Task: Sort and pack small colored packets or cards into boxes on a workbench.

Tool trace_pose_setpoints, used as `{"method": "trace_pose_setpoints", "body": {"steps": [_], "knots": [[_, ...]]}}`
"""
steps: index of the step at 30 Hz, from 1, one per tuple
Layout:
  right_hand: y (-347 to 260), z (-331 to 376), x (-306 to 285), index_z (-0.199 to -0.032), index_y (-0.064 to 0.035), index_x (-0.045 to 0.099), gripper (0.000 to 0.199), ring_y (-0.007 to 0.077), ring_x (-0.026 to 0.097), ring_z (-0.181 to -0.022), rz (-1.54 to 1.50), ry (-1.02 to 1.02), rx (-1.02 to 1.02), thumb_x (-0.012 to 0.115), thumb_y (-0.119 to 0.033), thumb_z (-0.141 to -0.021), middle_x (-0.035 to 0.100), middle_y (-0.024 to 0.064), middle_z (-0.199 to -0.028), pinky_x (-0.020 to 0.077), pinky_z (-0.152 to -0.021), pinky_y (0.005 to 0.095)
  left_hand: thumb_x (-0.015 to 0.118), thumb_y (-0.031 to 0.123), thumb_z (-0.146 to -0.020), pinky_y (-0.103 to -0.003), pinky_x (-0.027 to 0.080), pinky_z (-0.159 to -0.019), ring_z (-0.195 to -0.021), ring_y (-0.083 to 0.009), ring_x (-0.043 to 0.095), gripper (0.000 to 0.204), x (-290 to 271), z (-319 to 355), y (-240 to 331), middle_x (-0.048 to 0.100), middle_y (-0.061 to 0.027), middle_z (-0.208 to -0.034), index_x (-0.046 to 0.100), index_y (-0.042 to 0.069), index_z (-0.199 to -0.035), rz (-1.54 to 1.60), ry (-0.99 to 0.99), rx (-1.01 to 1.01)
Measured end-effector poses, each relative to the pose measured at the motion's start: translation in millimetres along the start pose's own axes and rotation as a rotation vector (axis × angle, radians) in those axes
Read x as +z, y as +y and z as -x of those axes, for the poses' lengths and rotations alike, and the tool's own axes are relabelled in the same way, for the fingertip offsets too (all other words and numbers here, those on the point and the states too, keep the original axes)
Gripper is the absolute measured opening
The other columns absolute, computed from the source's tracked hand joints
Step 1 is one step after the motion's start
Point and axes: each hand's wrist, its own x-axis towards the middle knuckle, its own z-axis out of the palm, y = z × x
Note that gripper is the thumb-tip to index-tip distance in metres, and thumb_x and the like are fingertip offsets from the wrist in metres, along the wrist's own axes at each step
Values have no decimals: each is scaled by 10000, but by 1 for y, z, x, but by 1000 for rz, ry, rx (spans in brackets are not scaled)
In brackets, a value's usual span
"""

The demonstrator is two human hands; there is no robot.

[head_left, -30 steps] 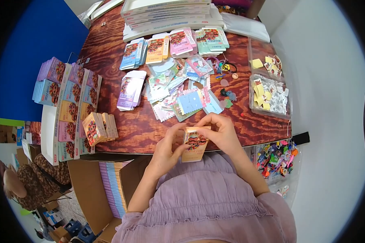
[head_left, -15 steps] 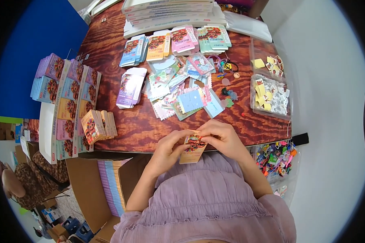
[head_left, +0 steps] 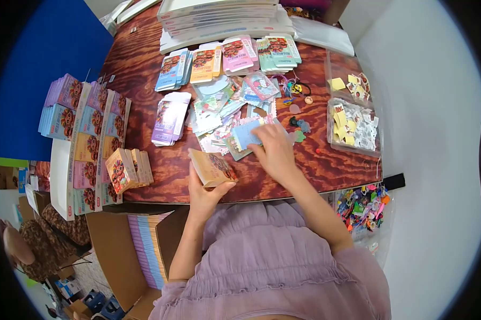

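Observation:
My left hand (head_left: 203, 193) holds a small orange carton with a flower print (head_left: 212, 167) just above the near edge of the wooden table (head_left: 139, 74). My right hand (head_left: 274, 150) has reached forward onto the loose pile of small cards and packets (head_left: 227, 114) in the middle of the table. Its fingers rest on a light blue card (head_left: 247, 134) at the near side of that pile.
Folded coloured cartons stand in rows on a white tray (head_left: 59, 176) at the left, with three orange cartons (head_left: 128, 169) beside it. Flat carton stacks (head_left: 229, 56) lie at the back. Clear trays of small trinkets (head_left: 352, 114) sit on the right. An open cardboard box (head_left: 131, 250) stands below the table.
Both hands were together on the orange carton near my body. Now my right hand has let go and reached forward to the card pile, while the left holds the carton alone.

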Motion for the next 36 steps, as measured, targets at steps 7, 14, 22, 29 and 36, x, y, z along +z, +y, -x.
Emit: {"method": "trace_pose_setpoints", "body": {"steps": [7, 14, 22, 29, 36], "knots": [[13, -19, -5, -1150, 12, 615, 473, 320, 536, -1149, 246, -78, -232, 792, -153, -744, 601, 138, -1229, 460, -955, 429, 889, 162, -714, -340, 548, -815, -964, -202, 638, 694, -5, -3, 5, 607, -97, -1102, 486, 8, -1258, -252, 7, -75], [11, -26, -27, -949, 26, 645, 85, 307, 634, -817, 38, 243, -161, 638, -37, -893, 661, 111, -990, 527, -749, 322, 898, 236, -666, -408, 489, -850, -975, -327, 596, 719, -5, -5, 19, 593, -148, -1055, 530, 8, -1240, -735, 81, 134], [4, -4, -49, -1098, -26, 641, 218, 119, 641, -744, -810, -183, 265, 648, 4, -883, 668, 16, -884, 502, -646, 293, 898, 221, -658, -431, 491, -854, -1092, -341, 523, 771, 1, -5, 23, 530, -144, -1192, 525, 51, -1310, -1046, 25, 194], [-32, -4, -56, -1006, -48, 683, 173, 325, 659, -852, -97, -300, -167, 689, -57, -833, 673, 127, -924, 510, -735, 405, 906, 193, -628, -430, 494, -908, -1128, -341, 541, 813, 11, -6, 29, 528, -142, -1233, 523, 53, -1331, -1020, -147, 206], [-50, 9, -29, -1191, -6, 537, 341, 305, 682, -922, -402, -210, -93, 642, 10, -867, 606, 158, -1045, 521, -796, 379, 888, 203, -675, -446, 489, -918, -1139, -368, 536, 784, 16, -9, 14, 515, -175, -1257, 485, 30, -1326, -883, -89, 174]]}}
